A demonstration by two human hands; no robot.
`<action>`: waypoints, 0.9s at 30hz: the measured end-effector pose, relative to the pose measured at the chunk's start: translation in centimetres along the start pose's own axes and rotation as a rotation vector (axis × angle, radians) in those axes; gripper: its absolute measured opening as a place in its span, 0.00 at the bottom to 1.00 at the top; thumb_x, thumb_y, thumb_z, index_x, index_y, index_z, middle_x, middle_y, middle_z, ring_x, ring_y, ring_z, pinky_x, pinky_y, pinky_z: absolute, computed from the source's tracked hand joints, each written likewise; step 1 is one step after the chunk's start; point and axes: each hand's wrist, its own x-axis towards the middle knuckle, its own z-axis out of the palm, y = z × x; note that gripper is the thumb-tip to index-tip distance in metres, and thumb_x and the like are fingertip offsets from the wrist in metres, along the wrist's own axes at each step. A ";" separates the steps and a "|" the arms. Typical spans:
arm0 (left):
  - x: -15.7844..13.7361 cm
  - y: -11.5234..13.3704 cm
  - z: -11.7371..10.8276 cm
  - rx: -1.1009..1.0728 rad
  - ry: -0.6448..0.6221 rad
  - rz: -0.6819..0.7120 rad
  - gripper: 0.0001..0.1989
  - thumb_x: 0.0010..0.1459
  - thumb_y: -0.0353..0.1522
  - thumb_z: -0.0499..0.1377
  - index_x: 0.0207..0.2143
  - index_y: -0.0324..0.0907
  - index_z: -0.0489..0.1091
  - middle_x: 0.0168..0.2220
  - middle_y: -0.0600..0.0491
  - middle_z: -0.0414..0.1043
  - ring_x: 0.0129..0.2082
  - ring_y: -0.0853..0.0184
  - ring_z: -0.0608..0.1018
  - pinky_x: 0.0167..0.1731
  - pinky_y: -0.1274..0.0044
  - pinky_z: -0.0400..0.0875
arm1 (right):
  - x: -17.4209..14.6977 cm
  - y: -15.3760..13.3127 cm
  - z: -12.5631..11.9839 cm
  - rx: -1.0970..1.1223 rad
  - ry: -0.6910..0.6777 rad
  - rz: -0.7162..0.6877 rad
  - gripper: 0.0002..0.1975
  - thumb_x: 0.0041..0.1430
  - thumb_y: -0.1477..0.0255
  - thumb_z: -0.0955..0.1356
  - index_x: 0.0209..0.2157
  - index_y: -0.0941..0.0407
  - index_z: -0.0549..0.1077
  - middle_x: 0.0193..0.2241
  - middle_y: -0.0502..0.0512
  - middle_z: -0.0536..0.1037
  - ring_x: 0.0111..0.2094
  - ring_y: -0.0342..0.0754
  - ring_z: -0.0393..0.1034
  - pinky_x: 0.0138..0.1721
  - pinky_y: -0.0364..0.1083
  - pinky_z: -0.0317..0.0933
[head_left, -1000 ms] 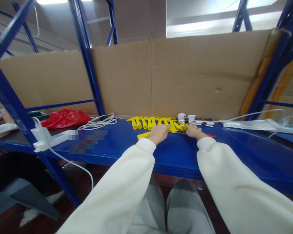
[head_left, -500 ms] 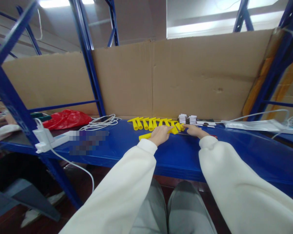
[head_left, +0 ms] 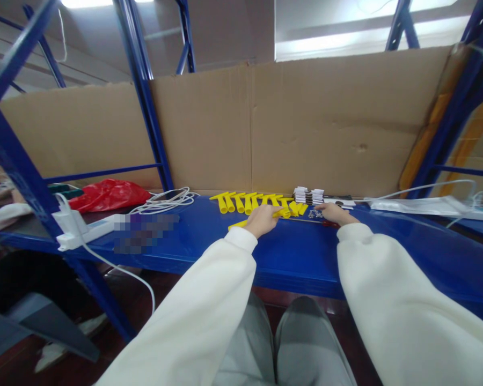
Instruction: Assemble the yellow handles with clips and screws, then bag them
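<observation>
My left hand (head_left: 262, 220) is closed around a yellow plastic piece with a tubular handle (head_left: 238, 224); its other end sticks out past my fingers on the right. My right hand (head_left: 335, 213) reaches down to a small pile of screws (head_left: 314, 213), its fingertips close together at the pile; whether a screw is between them is too small to see. Below that hand lies a screwdriver with a red handle (head_left: 330, 224), its thin shaft pointing left. Behind my left hand stands a row of several yellow T-shaped plastic pieces (head_left: 239, 203), with smaller yellow parts (head_left: 298, 209) at its right end.
Stacked white-and-black packs (head_left: 308, 195) are against the cardboard wall (head_left: 306, 123). White cables (head_left: 169, 199), a power strip (head_left: 100, 229) and a red bag (head_left: 109, 195) are on the left. A white plastic packet (head_left: 421, 206) lies right. Another person's sleeve (head_left: 8, 215) shows far left.
My right hand has moved right, from the yellow piece in my left hand to the screws. The small yellow parts and screws are now uncovered. My left hand keeps its hold.
</observation>
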 end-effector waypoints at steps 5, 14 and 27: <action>0.0 0.0 0.0 0.017 -0.004 0.008 0.20 0.62 0.31 0.60 0.57 0.50 0.73 0.50 0.47 0.79 0.52 0.58 0.78 0.52 0.73 0.70 | -1.1 -1.4 -0.9 -0.125 -0.135 0.066 0.28 0.53 0.82 0.62 0.49 0.45 0.80 0.52 0.55 0.79 0.57 0.64 0.68 0.59 0.71 0.52; 0.0 0.1 0.1 0.025 -0.011 0.016 0.19 0.63 0.32 0.59 0.56 0.50 0.74 0.49 0.47 0.79 0.51 0.58 0.79 0.52 0.73 0.71 | -1.6 -1.1 -1.8 -0.210 -0.078 0.098 0.23 0.52 0.80 0.64 0.41 0.45 0.83 0.53 0.53 0.78 0.59 0.63 0.65 0.59 0.71 0.51; -0.1 0.1 -0.1 -0.045 -0.022 -0.004 0.20 0.62 0.31 0.60 0.56 0.49 0.74 0.51 0.46 0.78 0.53 0.57 0.78 0.53 0.72 0.70 | -1.8 -1.8 -2.1 -0.287 -0.102 0.073 0.15 0.51 0.76 0.66 0.35 0.48 0.83 0.46 0.57 0.81 0.56 0.65 0.66 0.57 0.72 0.52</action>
